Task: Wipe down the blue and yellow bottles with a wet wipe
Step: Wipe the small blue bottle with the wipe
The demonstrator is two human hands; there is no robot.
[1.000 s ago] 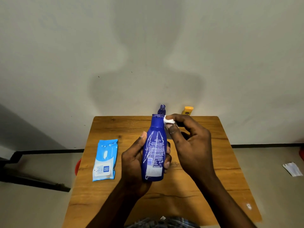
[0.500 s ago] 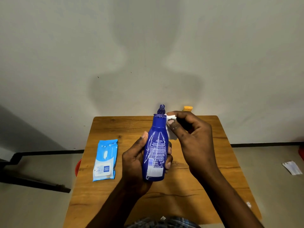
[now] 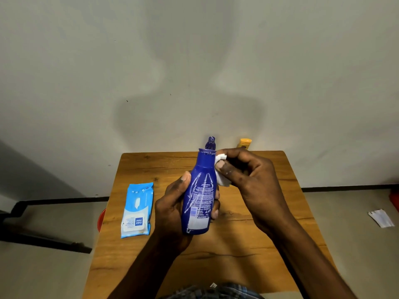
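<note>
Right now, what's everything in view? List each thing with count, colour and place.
blue bottle: 1, dark blue, held above the table's middle, cap flipped open at the top
wipe: 1, white, pressed to the blue bottle's neck, right side
yellow bottle: 1, yellow-orange, table's far edge, mostly hidden behind the right hand
wipes pack: 1, light blue and white, flat on the table's left side
table: 1, brown wood, against the wall
red thing: 1, red, floor by the table's left edge, mostly hidden
paper scrap: 1, white, floor at right
left hand: grips the blue bottle's body
right hand: pinches the wipe
</note>
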